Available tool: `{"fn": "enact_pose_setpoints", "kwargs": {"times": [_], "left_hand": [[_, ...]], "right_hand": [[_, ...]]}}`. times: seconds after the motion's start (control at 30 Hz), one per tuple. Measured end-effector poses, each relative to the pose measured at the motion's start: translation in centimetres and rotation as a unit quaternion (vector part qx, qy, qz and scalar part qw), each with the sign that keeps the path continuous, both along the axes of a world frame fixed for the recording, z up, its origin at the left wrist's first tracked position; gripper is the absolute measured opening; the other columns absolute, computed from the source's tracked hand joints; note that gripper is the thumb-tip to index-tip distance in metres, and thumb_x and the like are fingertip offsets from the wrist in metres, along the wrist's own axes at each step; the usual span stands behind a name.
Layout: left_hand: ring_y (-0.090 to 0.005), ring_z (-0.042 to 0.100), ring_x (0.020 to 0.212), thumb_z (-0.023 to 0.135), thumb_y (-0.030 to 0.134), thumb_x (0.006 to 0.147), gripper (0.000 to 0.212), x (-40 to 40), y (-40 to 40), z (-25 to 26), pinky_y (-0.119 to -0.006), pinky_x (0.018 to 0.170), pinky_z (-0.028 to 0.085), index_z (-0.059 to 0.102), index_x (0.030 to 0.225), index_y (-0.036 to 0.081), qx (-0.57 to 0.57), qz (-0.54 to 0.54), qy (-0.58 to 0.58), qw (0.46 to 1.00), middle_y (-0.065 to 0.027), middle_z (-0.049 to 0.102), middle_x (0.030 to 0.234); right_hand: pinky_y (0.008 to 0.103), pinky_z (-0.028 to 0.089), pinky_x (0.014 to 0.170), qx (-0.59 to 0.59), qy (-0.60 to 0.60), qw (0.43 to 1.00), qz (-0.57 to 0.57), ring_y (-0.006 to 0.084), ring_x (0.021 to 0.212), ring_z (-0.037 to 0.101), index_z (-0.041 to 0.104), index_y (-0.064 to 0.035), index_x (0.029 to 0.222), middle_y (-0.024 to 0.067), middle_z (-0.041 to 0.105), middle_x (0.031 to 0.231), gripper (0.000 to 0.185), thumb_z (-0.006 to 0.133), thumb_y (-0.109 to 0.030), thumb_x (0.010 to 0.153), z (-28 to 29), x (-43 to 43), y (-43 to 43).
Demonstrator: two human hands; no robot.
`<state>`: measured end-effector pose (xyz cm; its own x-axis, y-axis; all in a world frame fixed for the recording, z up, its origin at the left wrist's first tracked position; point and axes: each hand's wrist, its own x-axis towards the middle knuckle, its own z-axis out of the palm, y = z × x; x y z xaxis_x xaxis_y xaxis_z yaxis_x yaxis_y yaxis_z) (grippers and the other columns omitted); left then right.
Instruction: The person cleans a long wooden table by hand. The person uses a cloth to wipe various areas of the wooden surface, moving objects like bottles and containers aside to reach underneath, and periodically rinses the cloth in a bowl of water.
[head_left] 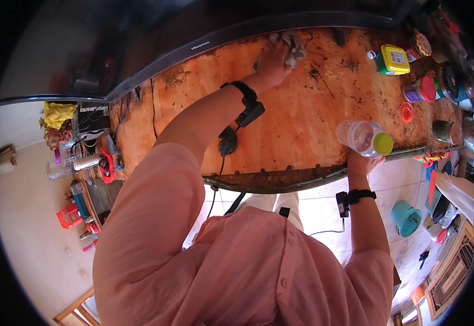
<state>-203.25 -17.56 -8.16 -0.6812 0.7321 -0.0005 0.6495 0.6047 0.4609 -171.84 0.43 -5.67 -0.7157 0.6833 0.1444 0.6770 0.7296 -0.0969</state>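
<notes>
My left hand (272, 65) presses a crumpled grey rag (292, 49) onto the worn, stained wooden tabletop (277, 126), close to the lower edge of a television (204, 45). At the table's front edge on the right, my right hand (363, 164) is at a clear plastic jar (361, 137) with a yellow-green lid, its fingers partly hidden behind the jar. A dark scouring pad or clump (227, 143) lies on the wood below my left forearm, beside a cable.
Several lidded jars, one with a red lid (427, 89), and a yellow-lidded tub (395, 59) stand at the right. A red ring (406, 112) lies near them. Left are a yellow cloth (59, 114) and a red dish (106, 166). A teal bucket (406, 218) stands on the floor.
</notes>
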Motion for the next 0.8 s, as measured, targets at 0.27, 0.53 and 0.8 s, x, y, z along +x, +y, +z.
{"fn": "enact_pose_setpoints", "kwargs": {"times": [0.27, 0.53, 0.8], "left_hand": [[-0.0329, 0.036, 0.12, 0.054, 0.023, 0.082, 0.058, 10.0, -2.6, 5.0, -0.043, 0.097, 0.033, 0.031, 0.134, 0.01, -0.09, -0.119, -0.009, 0.989, -0.0083, 0.027, 0.141], [-0.0233, 0.054, 0.095, 0.048, 0.022, 0.083, 0.048, 5.7, -10.5, 11.3, -0.033, 0.08, 0.044, 0.04, 0.129, 0.011, 0.133, 0.12, -0.23, 0.956, -0.016, 0.054, 0.107], [-0.0367, 0.034, 0.117, 0.055, 0.025, 0.077, 0.05, 5.7, -7.9, 1.1, -0.048, 0.099, 0.026, 0.045, 0.122, 0.006, 0.002, 0.048, 0.156, 0.987, -0.0151, 0.043, 0.123]], "right_hand": [[0.0393, 0.033, 0.082, -0.01, -0.001, 0.999, -0.052, 0.0253, 0.101, 0.042, 0.053, -0.0102, 0.105, 0.0036, 0.048, 0.099, 0.051, 0.067, -0.036, 0.064, -0.1, -0.3, 0.1], [0.0392, 0.032, 0.082, -0.02, 0.025, 0.998, -0.058, 0.0262, 0.1, 0.043, 0.052, -0.0093, 0.101, 0.005, 0.047, 0.097, 0.044, 0.065, -0.032, 0.066, 0.5, -0.4, -0.1], [0.0399, 0.031, 0.083, -0.005, -0.014, 0.999, -0.036, 0.0265, 0.102, 0.041, 0.051, -0.0089, 0.103, 0.0057, 0.046, 0.101, 0.044, 0.063, -0.031, 0.067, 0.4, -0.1, -0.3]]}}
